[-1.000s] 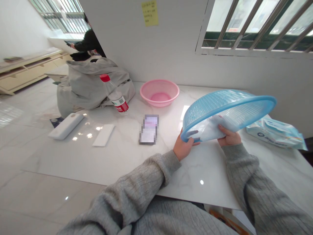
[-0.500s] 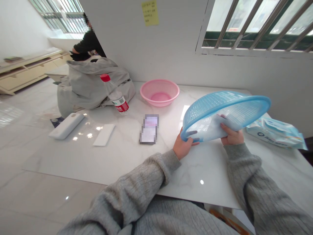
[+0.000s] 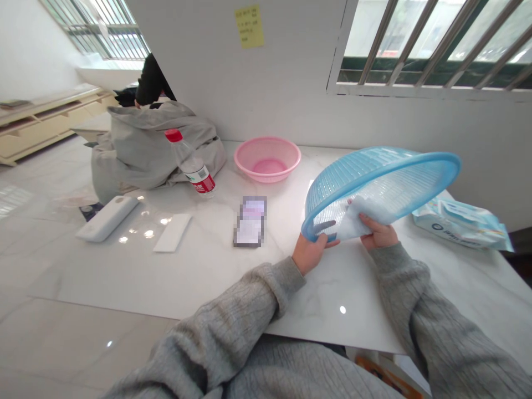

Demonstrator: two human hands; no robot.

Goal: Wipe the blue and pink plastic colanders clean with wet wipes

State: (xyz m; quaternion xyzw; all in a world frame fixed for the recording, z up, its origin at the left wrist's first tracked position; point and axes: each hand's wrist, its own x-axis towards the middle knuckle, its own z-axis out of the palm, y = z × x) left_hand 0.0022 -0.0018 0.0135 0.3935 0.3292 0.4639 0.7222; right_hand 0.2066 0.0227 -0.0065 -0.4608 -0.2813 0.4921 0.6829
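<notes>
- White wall with a barred window [image 3: 415, 44] and a yellow sticky note [image 3: 248, 26] rises behind a white marble-look tabletop [image 3: 124, 271].
- Blue plastic basket [image 3: 374, 183] is held up off the tabletop, tilted, its hollow side facing the person.
- Left hand [image 3: 311, 254] grips the basket's lower rim, fingers curled closed around the edge.
- Right hand [image 3: 379, 235] is under the basket's opening, fingers pressed together, pinching a white wipe [image 3: 353, 217] against the inner wall.
- Pack of wet wipes [image 3: 457, 226] lies on the tabletop just beyond the right hand.
- Pink plastic basket [image 3: 267, 160] sits upright near the wall.
- Water bottle with a red cap [image 3: 191, 166] leans on a grey jacket [image 3: 145, 149].
- Blurred phone [image 3: 250, 221] lies face up, with a white strip [image 3: 172, 233] and a white power bank [image 3: 107, 219] to its left.
- Another person [image 3: 150, 80] is well off in the background, behind the jacket.
</notes>
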